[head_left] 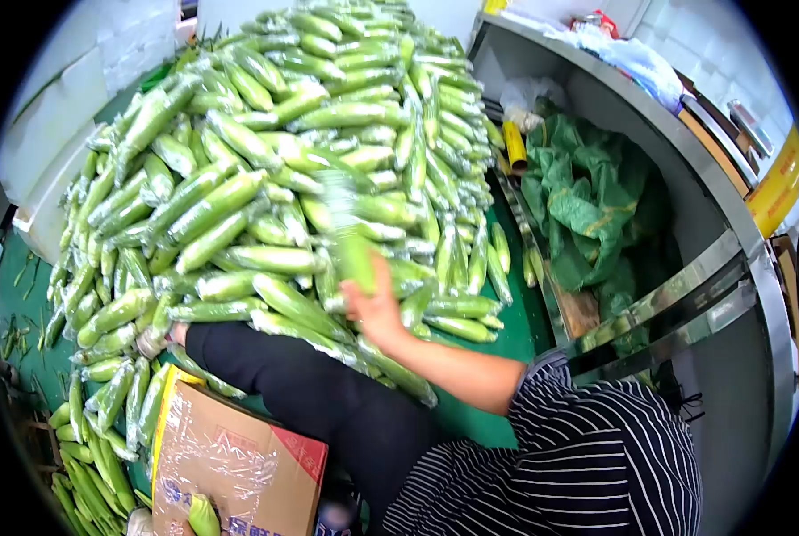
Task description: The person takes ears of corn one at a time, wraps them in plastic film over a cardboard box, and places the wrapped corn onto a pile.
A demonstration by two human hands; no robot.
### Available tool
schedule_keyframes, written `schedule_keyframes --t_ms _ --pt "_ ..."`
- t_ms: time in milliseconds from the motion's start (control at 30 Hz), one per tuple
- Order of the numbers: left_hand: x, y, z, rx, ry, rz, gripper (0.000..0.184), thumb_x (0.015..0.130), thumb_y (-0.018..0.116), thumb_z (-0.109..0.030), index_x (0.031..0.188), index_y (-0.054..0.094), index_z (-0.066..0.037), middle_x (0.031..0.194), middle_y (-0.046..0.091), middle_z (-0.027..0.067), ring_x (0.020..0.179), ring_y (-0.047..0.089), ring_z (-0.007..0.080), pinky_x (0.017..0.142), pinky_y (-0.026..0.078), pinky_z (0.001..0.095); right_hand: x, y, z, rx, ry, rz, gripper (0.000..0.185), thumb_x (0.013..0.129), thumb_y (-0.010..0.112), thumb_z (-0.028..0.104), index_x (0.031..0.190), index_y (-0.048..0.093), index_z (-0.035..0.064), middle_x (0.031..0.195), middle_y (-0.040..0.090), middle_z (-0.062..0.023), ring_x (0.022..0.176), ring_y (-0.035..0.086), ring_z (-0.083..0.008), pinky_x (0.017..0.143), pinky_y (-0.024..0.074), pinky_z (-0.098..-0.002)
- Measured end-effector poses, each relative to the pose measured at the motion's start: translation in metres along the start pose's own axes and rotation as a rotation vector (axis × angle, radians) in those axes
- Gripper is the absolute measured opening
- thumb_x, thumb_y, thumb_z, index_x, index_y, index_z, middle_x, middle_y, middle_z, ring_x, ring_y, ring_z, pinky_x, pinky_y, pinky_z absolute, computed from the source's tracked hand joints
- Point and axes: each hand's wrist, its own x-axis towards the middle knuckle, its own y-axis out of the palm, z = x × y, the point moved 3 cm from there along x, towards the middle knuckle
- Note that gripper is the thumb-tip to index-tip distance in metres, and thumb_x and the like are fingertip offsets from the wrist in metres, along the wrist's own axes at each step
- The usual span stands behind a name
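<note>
My right hand [377, 308] is closed around the lower end of an ear of corn [355, 255], whose upper part is smeared by motion. It is held over a large pile of green ears of corn [328, 116] wrapped in clear film. At the bottom edge, a sliver of my left hand [188, 529] shows beside another ear of corn [203, 516], gripping it; most of that hand is out of frame. This ear lies over a cardboard box [230, 438] with clear film stretched on its top.
My black-trousered leg [301, 375] stretches between box and pile. Unwrapped ears of corn [87, 491] lie at lower left on the green floor [29, 295]. To the right, a metal-framed shelf [721, 277] holds green mesh bags [587, 196]; a yellow tube [514, 146] stands beside it.
</note>
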Motion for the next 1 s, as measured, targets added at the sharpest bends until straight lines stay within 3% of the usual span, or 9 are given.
schedule_keyframes --t_ms 33,100,133,233,367,500,600,900,1000 --pt "-0.001 -0.001 0.001 -0.015 0.009 -0.005 0.071 0.094 0.073 -0.048 0.15 0.057 -0.007 0.146 0.061 0.0236 0.135 0.054 0.0435 0.117 0.037 0.053 0.002 -0.014 0.002 0.276 0.307 -0.112 0.073 0.106 0.065 0.03 0.162 0.022 0.0132 0.143 0.052 -0.0146 0.107 0.066 -0.0266 0.092 0.0548 -0.0397" --pt "-0.003 -0.002 0.009 -0.061 0.04 -0.007 0.071 0.094 0.074 -0.046 0.15 0.056 -0.007 0.144 0.062 0.0237 0.134 0.055 0.0437 0.115 0.039 0.0527 0.026 -0.024 -0.021 0.425 0.27 -0.301 0.069 0.11 0.059 0.027 0.162 0.015 0.0163 0.132 0.056 -0.0111 0.089 0.064 -0.019 0.076 0.0539 -0.0342" --pt "-0.002 0.001 0.014 -0.095 0.052 -0.005 0.071 0.094 0.075 -0.044 0.151 0.056 -0.007 0.144 0.062 0.0237 0.133 0.055 0.0437 0.114 0.04 0.0525 0.035 -0.017 -0.031 0.355 0.323 -0.341 0.055 0.109 0.061 0.029 0.155 0.037 0.0124 0.122 0.064 -0.0099 0.094 0.064 -0.0181 0.076 0.0542 -0.0339" --pt "-0.004 0.007 0.02 -0.19 0.061 -0.034 0.066 0.091 0.076 -0.035 0.148 0.057 -0.006 0.142 0.062 0.0257 0.129 0.058 0.0442 0.108 0.047 0.0516 0.029 0.012 -0.057 -0.139 0.326 0.37 0.036 0.108 0.063 0.031 0.135 0.062 0.0068 0.11 0.07 -0.0076 0.097 0.065 -0.0134 0.079 0.054 -0.0309" --pt "0.015 0.049 0.03 -0.271 0.066 -0.26 0.073 0.082 0.081 -0.014 0.15 0.056 -0.007 0.147 0.058 0.0218 0.132 0.055 0.0443 0.114 0.043 0.049 -0.051 0.057 0.008 0.009 0.212 0.774 0.036 0.102 0.074 0.029 0.128 0.072 0.0048 0.095 0.072 -0.0027 0.091 0.067 -0.0123 0.084 0.0551 -0.0319" --pt "-0.01 0.027 0.051 -0.504 0.001 -0.261 0.072 0.077 0.086 -0.012 0.144 0.061 -0.009 0.134 0.065 0.02 0.124 0.061 0.0423 0.107 0.048 0.048 -0.096 0.105 0.05 -0.157 -0.565 1.251 0.066 0.086 0.086 0.024 0.146 0.061 0.0135 0.112 0.064 -0.0116 0.1 0.064 -0.027 0.088 0.0538 -0.0385" --pt "-0.012 0.008 0.071 -0.563 -0.01 -0.475 0.066 0.079 0.089 -0.013 0.14 0.064 -0.009 0.132 0.069 0.0173 0.121 0.065 0.0372 0.106 0.051 0.0449 -0.116 0.139 0.077 -0.448 -0.725 1.459 0.08 0.08 0.088 0.029 0.152 0.056 0.0209 0.109 0.058 -0.0136 0.101 0.059 -0.036 0.089 0.0501 -0.0449" --pt "0.053 0.029 -0.03 -0.252 0.267 -0.205 0.056 0.094 0.075 -0.037 0.144 0.063 -0.017 0.133 0.066 0.0094 0.121 0.062 0.0308 0.101 0.046 0.0447 -0.126 0.165 0.029 -0.102 -0.75 1.007 0.017 0.092 0.075 0.011 0.108 0.078 0.0073 0.088 0.073 -0.0116 0.08 0.072 -0.0328 0.073 0.0571 -0.043" --pt "0.052 0.028 -0.03 -0.256 0.273 -0.181 0.063 0.091 0.077 -0.039 0.148 0.061 -0.018 0.133 0.066 0.0085 0.123 0.059 0.032 0.102 0.044 0.0449 -0.12 0.164 0.061 -0.131 -0.775 0.958 0.016 0.093 0.073 0.008 0.109 0.074 0.0029 0.096 0.075 -0.0153 0.084 0.073 -0.0344 0.075 0.0582 -0.043"
